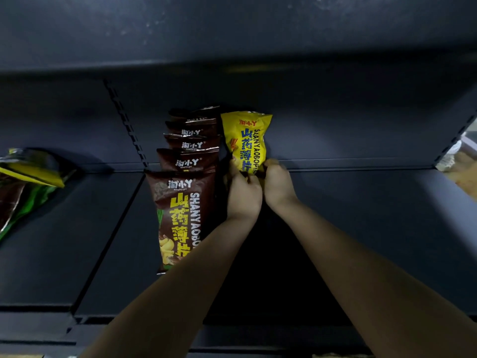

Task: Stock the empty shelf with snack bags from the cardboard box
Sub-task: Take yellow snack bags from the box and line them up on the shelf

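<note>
A yellow snack bag [246,140] stands upright at the back of the dark shelf [361,228]. My left hand [242,195] and my right hand [277,184] both pinch its bottom edge, side by side. Just left of it, a row of several brown snack bags [184,202] stands one behind another, from the shelf's middle to its back wall. The cardboard box is out of view.
Some loose bags, yellow, brown and green [23,184], lie at the far left of the shelf. A slotted upright [126,127] runs down the back wall. The upper shelf [232,29] overhangs. The shelf's right side panel [454,140] ends the bay.
</note>
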### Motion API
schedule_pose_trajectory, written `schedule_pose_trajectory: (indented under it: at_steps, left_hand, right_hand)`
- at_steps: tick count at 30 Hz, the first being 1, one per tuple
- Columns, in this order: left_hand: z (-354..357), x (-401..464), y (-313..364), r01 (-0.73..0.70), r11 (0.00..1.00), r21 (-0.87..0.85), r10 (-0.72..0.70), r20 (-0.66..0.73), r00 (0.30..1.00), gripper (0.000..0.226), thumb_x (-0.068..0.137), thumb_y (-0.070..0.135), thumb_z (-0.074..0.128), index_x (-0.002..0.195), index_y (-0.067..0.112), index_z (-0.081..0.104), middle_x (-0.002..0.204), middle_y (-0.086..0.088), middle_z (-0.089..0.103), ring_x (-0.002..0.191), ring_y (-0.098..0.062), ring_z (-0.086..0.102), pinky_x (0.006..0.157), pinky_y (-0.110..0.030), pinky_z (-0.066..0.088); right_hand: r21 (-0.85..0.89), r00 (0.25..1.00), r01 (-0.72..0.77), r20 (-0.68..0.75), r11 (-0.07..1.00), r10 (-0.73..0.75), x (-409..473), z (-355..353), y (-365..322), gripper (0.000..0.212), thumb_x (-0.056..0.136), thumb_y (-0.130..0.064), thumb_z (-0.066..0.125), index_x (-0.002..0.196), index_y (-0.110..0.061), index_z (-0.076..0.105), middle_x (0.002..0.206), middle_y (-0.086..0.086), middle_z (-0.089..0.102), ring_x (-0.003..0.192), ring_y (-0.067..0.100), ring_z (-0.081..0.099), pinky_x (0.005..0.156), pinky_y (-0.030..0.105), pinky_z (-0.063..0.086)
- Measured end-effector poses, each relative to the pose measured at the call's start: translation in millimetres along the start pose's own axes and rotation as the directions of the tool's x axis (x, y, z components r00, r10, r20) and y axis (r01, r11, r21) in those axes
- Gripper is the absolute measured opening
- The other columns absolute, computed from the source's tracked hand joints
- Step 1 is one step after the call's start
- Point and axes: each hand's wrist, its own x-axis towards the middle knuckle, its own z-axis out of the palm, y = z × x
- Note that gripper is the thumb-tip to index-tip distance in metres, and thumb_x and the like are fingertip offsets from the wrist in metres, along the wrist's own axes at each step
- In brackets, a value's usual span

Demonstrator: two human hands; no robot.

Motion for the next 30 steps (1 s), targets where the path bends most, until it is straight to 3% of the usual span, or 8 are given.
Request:
schedule_pose_trajectory:
  at_steps: [6,12,20,24,27,30]
  left_hand:
    - [-7.2,-27.3,0.7,-0.076,0.997,0.012,0.076,0.026,0.997,0.05,0.082,0.001,0.051,0.132,0.001,0.044,0.127,-0.022,0.053,0.12,-0.036,0.048,0.098,-0.036,0.036]
    - [-25.4,-61.0,-2.2,-0.22,0.924,0.314,0.184,0.141,0.973,0.038,0.088,0.009,0.048,0.124,0.015,0.057,0.124,-0.012,0.06,0.118,-0.031,0.052,0.094,-0.037,0.04]
    - [-33.0,-117.1,-0.7,-0.529,0.71,0.465,0.457,0.267,0.848,0.033,0.085,0.009,0.05,0.115,0.017,0.062,0.113,-0.007,0.063,0.109,-0.03,0.054,0.088,-0.037,0.043]
    - [-28.6,-151.3,9.6,-0.626,0.64,0.446,0.568,0.274,0.776,0.03,0.08,0.006,0.053,0.106,0.012,0.066,0.1,-0.01,0.067,0.097,-0.034,0.06,0.079,-0.041,0.049]
    - [-23.8,-181.3,17.2,-0.679,0.582,0.446,0.649,0.247,0.719,0.029,0.081,0.017,0.043,0.097,0.011,0.066,0.088,-0.008,0.068,0.082,-0.032,0.064,0.067,-0.037,0.052]
    - [-16.0,-214.0,20.8,-0.702,0.566,0.432,0.664,0.266,0.699,0.031,0.083,0.021,0.04,0.098,0.012,0.066,0.089,-0.005,0.068,0.082,-0.029,0.064,0.066,-0.035,0.052]
  right_hand:
    - [-0.063,0.997,0.046,-0.065,0.997,-0.05,-34.5,-14.4,6.5,0.037,0.086,-0.017,0.059,0.122,-0.008,0.054,0.123,0.016,0.055,0.114,0.035,0.052,0.092,0.043,0.045]
    - [-0.198,0.985,0.122,-0.096,0.973,-0.143,-84.7,-44.3,6.1,0.031,0.087,-0.023,0.058,0.117,-0.015,0.058,0.12,0.008,0.059,0.112,0.03,0.056,0.087,0.042,0.049]
    - [-0.339,0.964,0.237,-0.037,0.911,-0.264,-153.1,-103.7,26.6,0.031,0.092,-0.029,0.053,0.121,-0.018,0.057,0.119,0.004,0.058,0.11,0.026,0.056,0.086,0.037,0.047]
    - [-0.35,0.951,0.273,-0.042,0.896,-0.306,-184.7,-131.7,43.4,0.031,0.092,-0.029,0.053,0.121,-0.018,0.057,0.118,0.003,0.059,0.109,0.024,0.056,0.085,0.036,0.047]
    - [-0.339,0.938,0.308,-0.047,0.889,-0.342,-207.8,-152.2,58.6,0.03,0.092,-0.028,0.054,0.12,-0.017,0.058,0.115,0.003,0.06,0.106,0.025,0.058,0.083,0.037,0.049]
    - [-0.321,0.937,0.313,-0.047,0.894,-0.346,-229.5,-172.0,76.7,0.029,0.091,-0.027,0.055,0.118,-0.016,0.059,0.113,0.004,0.06,0.106,0.027,0.057,0.081,0.037,0.048]
